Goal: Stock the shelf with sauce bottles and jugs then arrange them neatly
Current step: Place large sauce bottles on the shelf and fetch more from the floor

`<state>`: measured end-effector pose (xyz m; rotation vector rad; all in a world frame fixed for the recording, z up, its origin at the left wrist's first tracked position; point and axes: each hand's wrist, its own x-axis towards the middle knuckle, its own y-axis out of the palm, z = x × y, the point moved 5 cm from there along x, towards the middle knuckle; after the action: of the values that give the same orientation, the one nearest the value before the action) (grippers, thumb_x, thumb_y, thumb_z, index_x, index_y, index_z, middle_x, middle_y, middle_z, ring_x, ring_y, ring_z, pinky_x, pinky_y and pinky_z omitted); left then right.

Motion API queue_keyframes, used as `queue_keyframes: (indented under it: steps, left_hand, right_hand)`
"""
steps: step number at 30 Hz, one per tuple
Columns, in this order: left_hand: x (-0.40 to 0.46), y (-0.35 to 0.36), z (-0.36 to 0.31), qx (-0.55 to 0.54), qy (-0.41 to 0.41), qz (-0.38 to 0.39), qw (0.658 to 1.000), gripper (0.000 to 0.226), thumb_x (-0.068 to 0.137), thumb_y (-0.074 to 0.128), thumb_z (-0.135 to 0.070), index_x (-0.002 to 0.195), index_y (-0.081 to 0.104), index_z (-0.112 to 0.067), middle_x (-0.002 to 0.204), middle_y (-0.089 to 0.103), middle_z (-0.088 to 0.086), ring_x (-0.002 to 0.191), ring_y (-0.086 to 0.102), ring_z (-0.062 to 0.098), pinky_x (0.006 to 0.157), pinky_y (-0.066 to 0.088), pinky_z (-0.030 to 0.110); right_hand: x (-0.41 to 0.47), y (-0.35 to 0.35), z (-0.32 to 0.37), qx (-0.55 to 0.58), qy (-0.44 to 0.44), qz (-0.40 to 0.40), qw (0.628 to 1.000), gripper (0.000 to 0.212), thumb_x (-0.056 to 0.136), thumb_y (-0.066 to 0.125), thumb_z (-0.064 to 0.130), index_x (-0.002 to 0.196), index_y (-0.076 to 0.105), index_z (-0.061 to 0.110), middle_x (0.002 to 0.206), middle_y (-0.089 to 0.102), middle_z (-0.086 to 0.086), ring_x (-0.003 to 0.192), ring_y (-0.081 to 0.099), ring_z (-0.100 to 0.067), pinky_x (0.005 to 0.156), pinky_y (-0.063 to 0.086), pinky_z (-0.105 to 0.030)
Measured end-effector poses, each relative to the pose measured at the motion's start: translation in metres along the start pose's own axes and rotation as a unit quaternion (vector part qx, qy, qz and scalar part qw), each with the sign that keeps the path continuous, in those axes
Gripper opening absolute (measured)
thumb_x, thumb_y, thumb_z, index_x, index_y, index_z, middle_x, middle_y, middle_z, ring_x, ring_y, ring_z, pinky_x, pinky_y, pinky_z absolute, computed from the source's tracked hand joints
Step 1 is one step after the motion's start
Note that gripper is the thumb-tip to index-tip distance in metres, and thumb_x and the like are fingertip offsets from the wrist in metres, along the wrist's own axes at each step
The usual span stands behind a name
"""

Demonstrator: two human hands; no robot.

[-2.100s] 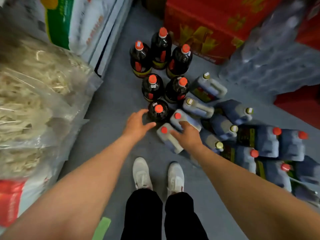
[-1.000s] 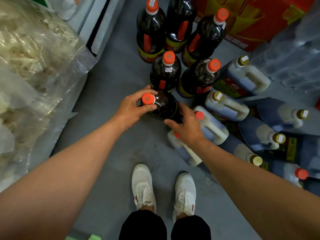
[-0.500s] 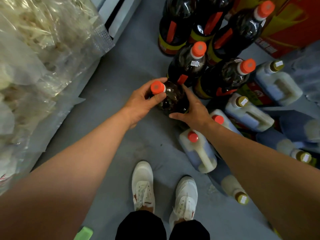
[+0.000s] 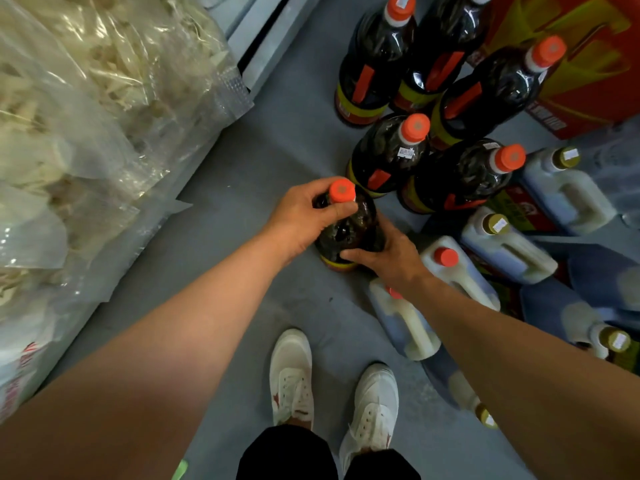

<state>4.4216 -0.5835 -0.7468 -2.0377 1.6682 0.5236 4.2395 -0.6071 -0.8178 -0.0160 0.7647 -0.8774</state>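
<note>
A person bends over a grey floor [image 4: 242, 188] crowded with stock, both hands clamped on one dark sauce bottle [image 4: 349, 233]. The left hand [image 4: 304, 216] curls round the neck just under the orange cap [image 4: 342, 191]; the right hand [image 4: 384, 254] grips the lower body, hiding much of the yellow and red label. Whether the bottle's base touches the floor cannot be made out.

Just beyond it stand five more dark bottles [image 4: 388, 157] with orange caps, the two farthest cut off by the top edge. To the right lie and lean pale jugs [image 4: 568, 195] with moulded handles, some capped in orange, others in gold; one orange-capped jug [image 4: 405, 320] is partly covered by the right forearm, and those at the right edge are dim and cropped. A red carton [image 4: 581, 74] with yellow print fills the upper right corner, its text unreadable.

At left, clear plastic bags [image 4: 86, 116] of pale dried strips spill past the frame. A grey shelf base [image 4: 263, 39] shows at the top. White sneakers [image 4: 292, 375] and black trouser legs [image 4: 287, 455] appear below.
</note>
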Motion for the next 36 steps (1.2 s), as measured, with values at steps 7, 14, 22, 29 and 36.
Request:
queue_keyframes:
  steps: [7, 14, 22, 29, 36]
  left_hand:
    - [-0.034, -0.029, -0.019, 0.047, -0.023, -0.018, 0.998, 0.028, 0.080, 0.081, -0.030, 0.105, 0.071, -0.038, 0.107, 0.074, -0.008, 0.106, 0.067, 0.012, 0.103, 0.050, 0.040]
    - [-0.078, -0.056, -0.090, 0.062, -0.028, -0.041, 0.997, 0.038, 0.073, 0.082, -0.045, 0.108, 0.073, -0.037, 0.105, 0.074, -0.010, 0.105, 0.067, 0.011, 0.101, 0.051, 0.039]
    - [-0.160, -0.081, -0.196, 0.027, 0.012, -0.055, 0.998, 0.030, 0.077, 0.082, -0.039, 0.105, 0.070, -0.042, 0.104, 0.073, -0.013, 0.102, 0.067, 0.006, 0.099, 0.051, 0.032]
    - [-0.245, -0.096, -0.273, 0.025, 0.066, -0.068, 0.995, 0.033, 0.082, 0.079, -0.035, 0.114, 0.071, -0.034, 0.105, 0.072, -0.016, 0.105, 0.064, 0.004, 0.098, 0.049, 0.025]
    - [-0.345, -0.101, -0.344, 0.062, 0.137, -0.081, 0.985, 0.028, 0.082, 0.079, -0.031, 0.106, 0.070, -0.042, 0.087, 0.070, -0.029, 0.092, 0.064, -0.010, 0.092, 0.049, 0.020]
  right_hand:
    - [-0.030, 0.020, 0.032, 0.065, 0.014, 0.050, 0.997, 0.071, 0.067, 0.094, 0.026, 0.126, 0.057, 0.040, 0.118, 0.068, 0.016, 0.113, 0.061, -0.002, 0.098, 0.050, -0.021]
    - [-0.076, 0.012, 0.102, 0.139, 0.011, 0.052, 0.989, 0.070, 0.069, 0.092, 0.018, 0.132, 0.062, 0.024, 0.120, 0.072, 0.008, 0.115, 0.066, -0.008, 0.099, 0.053, -0.032]
    - [-0.159, -0.014, 0.213, 0.154, -0.015, 0.040, 0.987, 0.069, 0.072, 0.089, 0.017, 0.135, 0.061, 0.018, 0.122, 0.072, 0.007, 0.117, 0.065, -0.008, 0.102, 0.052, -0.031]
    - [-0.248, -0.028, 0.291, 0.168, -0.050, 0.016, 0.984, 0.058, 0.076, 0.088, 0.014, 0.129, 0.065, 0.025, 0.122, 0.072, 0.009, 0.117, 0.065, -0.006, 0.103, 0.050, -0.031]
    - [-0.334, -0.038, 0.350, 0.180, -0.130, -0.005, 0.975, 0.053, 0.070, 0.092, 0.029, 0.117, 0.068, 0.037, 0.114, 0.073, 0.021, 0.116, 0.063, 0.000, 0.106, 0.049, -0.034]
